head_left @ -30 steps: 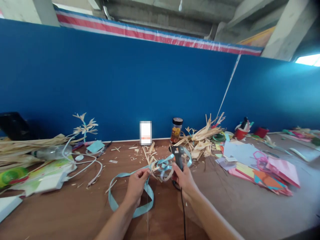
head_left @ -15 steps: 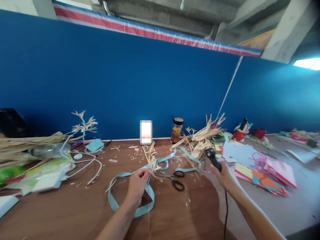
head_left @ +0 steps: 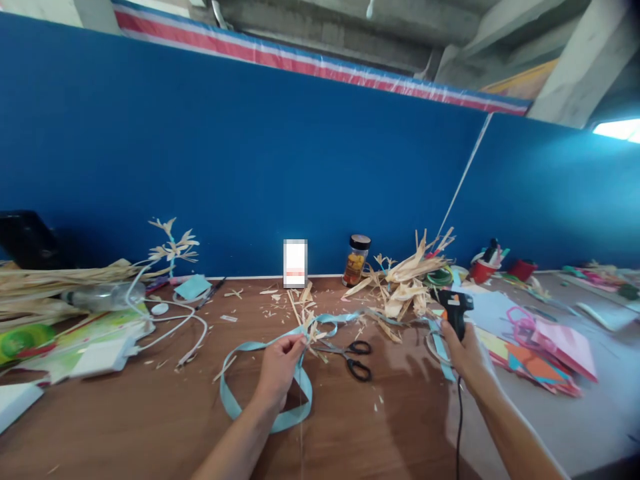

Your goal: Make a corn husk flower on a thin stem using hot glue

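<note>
My left hand [head_left: 280,370] is closed in a pinch at the base of a small corn husk flower [head_left: 311,327], its pale strips fanning out past my fingertips. A light blue ribbon [head_left: 230,400] runs from the pinch, looping on the table to the left and trailing off to the right. My right hand [head_left: 467,353] grips a black hot glue gun [head_left: 454,307], nozzle pointing left, its cord [head_left: 459,427] hanging down. Between the hands, scissors [head_left: 357,360] with black handles lie partly open, their blade tips beside the husk flower.
Dried husks [head_left: 407,287] pile up beside a jar [head_left: 356,260] at the back. A husk flower stem [head_left: 173,247], a clear bottle [head_left: 105,298] and white cables [head_left: 200,327] sit left. Coloured papers [head_left: 533,363] and a red cup [head_left: 484,270] are right. A blue partition [head_left: 250,160] stands behind.
My right hand has moved slightly right and turned the glue gun, so its side and nozzle now show. The ribbon's right end has shifted right, near the glue gun. My left hand keeps its pinch.
</note>
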`<state>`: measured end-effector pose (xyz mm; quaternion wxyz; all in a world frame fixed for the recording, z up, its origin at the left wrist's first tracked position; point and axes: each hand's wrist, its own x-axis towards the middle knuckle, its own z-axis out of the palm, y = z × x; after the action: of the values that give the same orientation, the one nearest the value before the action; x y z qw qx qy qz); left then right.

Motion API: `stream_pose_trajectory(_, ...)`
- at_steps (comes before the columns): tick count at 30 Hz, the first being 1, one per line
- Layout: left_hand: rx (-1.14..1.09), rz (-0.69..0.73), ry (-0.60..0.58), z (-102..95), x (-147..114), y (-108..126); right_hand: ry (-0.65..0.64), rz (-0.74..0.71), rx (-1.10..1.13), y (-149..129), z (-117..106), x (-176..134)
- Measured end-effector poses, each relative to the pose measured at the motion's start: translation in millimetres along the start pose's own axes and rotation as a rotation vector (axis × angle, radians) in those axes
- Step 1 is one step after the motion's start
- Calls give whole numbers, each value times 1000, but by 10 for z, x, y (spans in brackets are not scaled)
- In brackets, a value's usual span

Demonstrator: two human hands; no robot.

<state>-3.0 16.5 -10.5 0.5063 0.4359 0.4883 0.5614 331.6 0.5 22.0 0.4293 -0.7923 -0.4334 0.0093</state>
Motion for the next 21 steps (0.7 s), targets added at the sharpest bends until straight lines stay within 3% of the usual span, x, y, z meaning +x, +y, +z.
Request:
stream_pose_trajectory(2, -2, 7, -24, 13, -20, 8, -51, 7, 201, -209, 39, -123)
stream_pose_trajectory(4, -6, 18, -66, 29, -43, 12, -253, 35, 510, -470, 190, -322)
stream_pose_trajectory(7, 2, 37, -128, 46, -67, 6, -547, 172, 787, -855, 557, -675)
stream_pose_trajectory(10, 25, 32, -144, 49, -67, -11, -680, 261, 937, -1105, 893, -948)
stream_pose_trajectory(13, 28, 10, -139, 53, -56, -27, -793, 253, 1020, -1184, 1057, -1069)
stream_pose_trajectory(17, -1, -6, -167, 81, -67, -22, -940, 225, 1096, -1173, 1074, -1088)
stream_pose_trajectory(21, -3, -13, -183, 103, -90, 1, -961, 195, 1110, -1180, 1058, -1091)
